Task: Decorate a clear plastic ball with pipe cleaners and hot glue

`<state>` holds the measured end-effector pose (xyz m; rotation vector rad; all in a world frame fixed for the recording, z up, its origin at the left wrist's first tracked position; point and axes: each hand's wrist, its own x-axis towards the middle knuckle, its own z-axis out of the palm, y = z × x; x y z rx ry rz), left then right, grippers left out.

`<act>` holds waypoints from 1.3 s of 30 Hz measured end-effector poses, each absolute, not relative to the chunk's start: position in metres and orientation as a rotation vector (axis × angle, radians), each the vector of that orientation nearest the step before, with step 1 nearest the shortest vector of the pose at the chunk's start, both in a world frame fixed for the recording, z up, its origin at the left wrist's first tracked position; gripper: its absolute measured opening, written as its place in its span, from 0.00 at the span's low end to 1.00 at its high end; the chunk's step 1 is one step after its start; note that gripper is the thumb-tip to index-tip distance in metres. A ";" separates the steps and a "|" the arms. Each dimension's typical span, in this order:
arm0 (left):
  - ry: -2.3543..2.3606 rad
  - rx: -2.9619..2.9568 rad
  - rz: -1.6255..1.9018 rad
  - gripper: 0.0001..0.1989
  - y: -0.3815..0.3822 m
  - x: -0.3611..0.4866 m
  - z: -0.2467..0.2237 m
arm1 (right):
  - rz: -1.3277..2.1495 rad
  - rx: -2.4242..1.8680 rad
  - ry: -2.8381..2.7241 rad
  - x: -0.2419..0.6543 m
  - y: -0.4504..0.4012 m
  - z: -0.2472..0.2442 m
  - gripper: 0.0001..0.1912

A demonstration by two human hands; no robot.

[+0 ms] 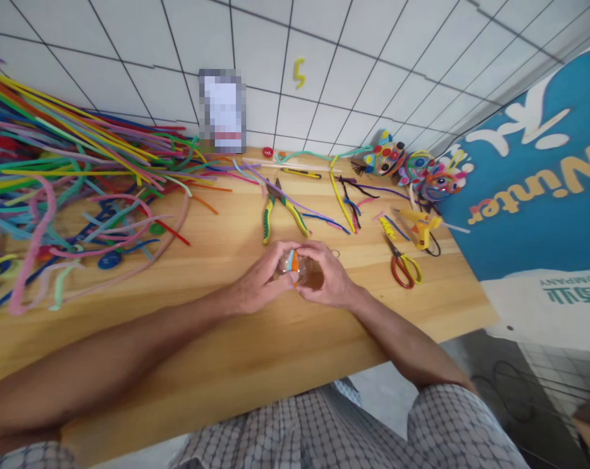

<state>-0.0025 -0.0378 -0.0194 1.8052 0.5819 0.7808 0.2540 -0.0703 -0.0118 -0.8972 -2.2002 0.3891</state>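
Between both hands, just above the wooden table, is a small clear plastic ball (302,268) with an orange and a light blue strip around it. My left hand (268,277) grips it from the left, thumb in front and fingers behind. My right hand (331,277) curls around its right side, fingertips at the top and thumb low. The fingers hide part of the ball. Right behind the hands lie pliers (275,205) with green and yellow handles, their jaws pointing to the wall. A small ring (335,253) rests beside my right hand.
Many coloured pipe cleaners (90,156) heap up on the left. Scissors (403,264) and a yellow glue gun (422,225) lie at right. Decorated balls (385,156) sit by the tiled wall, where a phone (223,111) leans. A blue sign (534,169) borders the table's right.
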 end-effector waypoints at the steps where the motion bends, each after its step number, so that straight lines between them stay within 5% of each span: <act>1: 0.569 1.791 0.786 0.26 -0.038 -0.002 -0.020 | 0.400 -0.899 -2.203 0.255 -0.070 -0.012 0.46; 14: 0.694 1.746 0.796 0.34 -0.038 -0.008 -0.035 | 0.527 -0.907 -2.186 0.250 -0.064 -0.019 0.47; 39: 1.017 1.755 0.980 0.34 -0.028 -0.014 -0.038 | 0.684 -0.870 -2.108 0.233 -0.040 -0.022 0.39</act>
